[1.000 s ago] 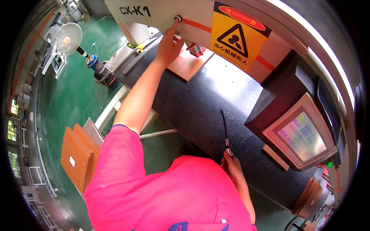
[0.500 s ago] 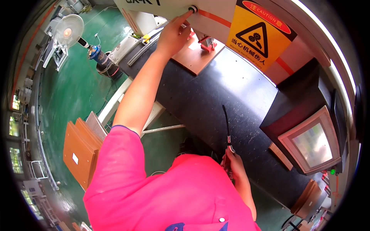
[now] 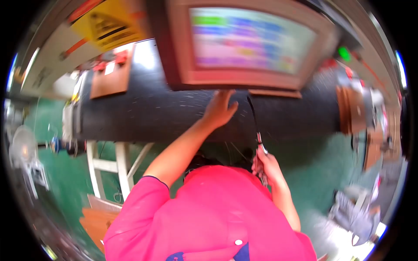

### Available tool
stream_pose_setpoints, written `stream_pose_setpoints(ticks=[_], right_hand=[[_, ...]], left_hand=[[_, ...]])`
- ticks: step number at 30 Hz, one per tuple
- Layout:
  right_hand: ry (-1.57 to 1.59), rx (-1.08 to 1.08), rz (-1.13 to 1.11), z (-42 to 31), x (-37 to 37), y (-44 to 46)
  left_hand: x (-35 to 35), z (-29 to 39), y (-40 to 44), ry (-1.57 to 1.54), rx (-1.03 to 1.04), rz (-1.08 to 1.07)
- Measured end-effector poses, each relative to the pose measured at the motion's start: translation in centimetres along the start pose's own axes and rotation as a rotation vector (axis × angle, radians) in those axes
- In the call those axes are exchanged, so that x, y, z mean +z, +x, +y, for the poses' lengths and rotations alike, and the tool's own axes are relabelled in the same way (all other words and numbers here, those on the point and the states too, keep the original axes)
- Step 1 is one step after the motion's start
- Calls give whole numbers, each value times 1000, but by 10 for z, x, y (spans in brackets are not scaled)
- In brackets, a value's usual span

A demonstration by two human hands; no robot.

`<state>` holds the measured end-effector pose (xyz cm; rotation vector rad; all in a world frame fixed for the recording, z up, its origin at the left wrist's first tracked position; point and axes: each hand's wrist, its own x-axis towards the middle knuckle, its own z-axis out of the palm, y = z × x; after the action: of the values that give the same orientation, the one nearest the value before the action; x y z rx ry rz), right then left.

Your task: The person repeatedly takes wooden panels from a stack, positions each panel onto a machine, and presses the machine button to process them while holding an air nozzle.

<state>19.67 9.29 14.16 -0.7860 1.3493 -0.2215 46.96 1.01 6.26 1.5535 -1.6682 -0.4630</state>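
Observation:
My left hand (image 3: 220, 109) reaches over the black worktable (image 3: 174, 117), just below the lower edge of a touch-screen monitor (image 3: 252, 41). Its thumb stands apart from the fingers, it holds nothing, and the fingertips meet the monitor's edge in the picture; whether they touch it I cannot tell. Close to my body, my right hand (image 3: 267, 167) is closed round what looks like an air blow gun (image 3: 260, 138). A thin, curved black nozzle points from it toward the table. The grip is mostly hidden by my fingers. Coloured blocks on the screen are blurred.
At the left, a brown panel (image 3: 111, 80) lies on the table with red clamps (image 3: 121, 57) above it, near a yellow warning sign (image 3: 106, 26). Stacked brown boards (image 3: 348, 108) stand at the right end. A fan (image 3: 24, 145) is far left.
My left hand has left the round button on the machine and moved right, toward the monitor. The view has swung right. My right hand keeps hold of the blow gun.

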Motion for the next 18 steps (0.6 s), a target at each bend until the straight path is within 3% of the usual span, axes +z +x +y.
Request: stream_pose_setpoints(ticks=[2, 5, 9, 18], right_hand=[[71, -41, 99, 13, -38, -2], [135, -41, 151, 25, -109, -4], [126, 8, 121, 40, -186, -4], [43, 38, -36, 55, -258, -4]], left_hand=[[40, 28, 32, 130, 79, 0], [101, 70, 85, 241, 57, -162], [190, 52, 104, 619, -74, -231], [199, 120, 14, 626, 4, -158]])
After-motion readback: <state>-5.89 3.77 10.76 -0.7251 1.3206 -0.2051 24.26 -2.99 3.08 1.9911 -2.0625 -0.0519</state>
